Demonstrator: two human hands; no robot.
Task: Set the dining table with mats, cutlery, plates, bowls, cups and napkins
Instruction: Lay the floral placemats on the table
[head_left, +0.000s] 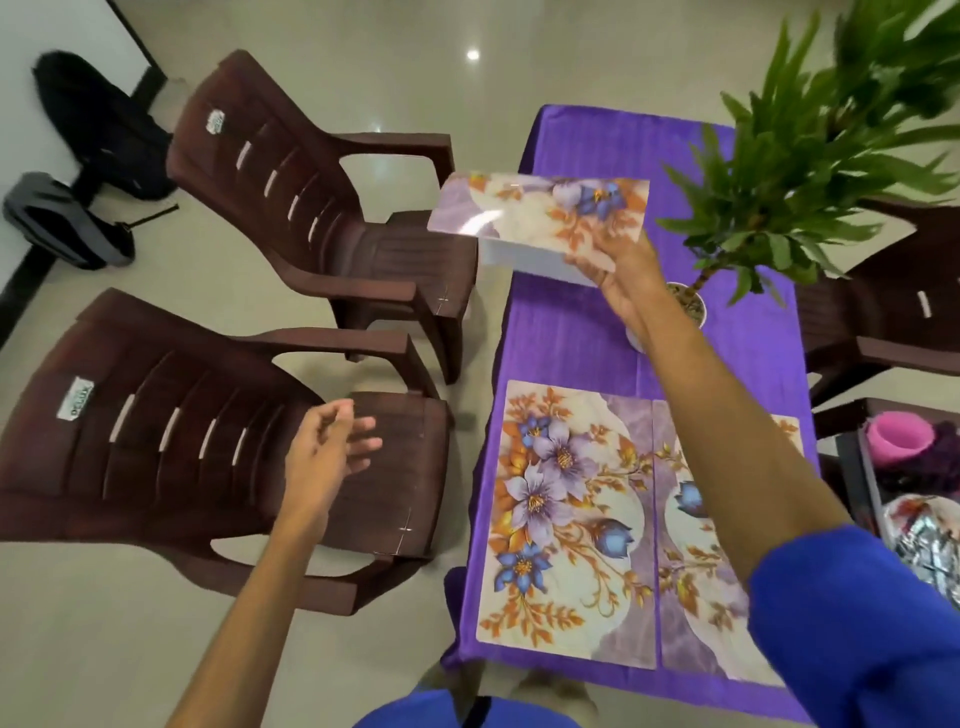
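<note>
My right hand grips a floral mat by its near right corner and holds it in the air above the far half of the table, its far edge bent over. Two more floral mats lie flat side by side on the near half of the purple tablecloth: the left mat is fully in view, while my right arm covers part of the right mat. My left hand hovers over the near chair seat with relaxed fingers and holds nothing.
A potted green plant stands mid-table, close to my right hand. Two brown plastic chairs stand left of the table, another chair on the right. A pink cup and patterned plates sit at the right edge. Bags lie by the wall.
</note>
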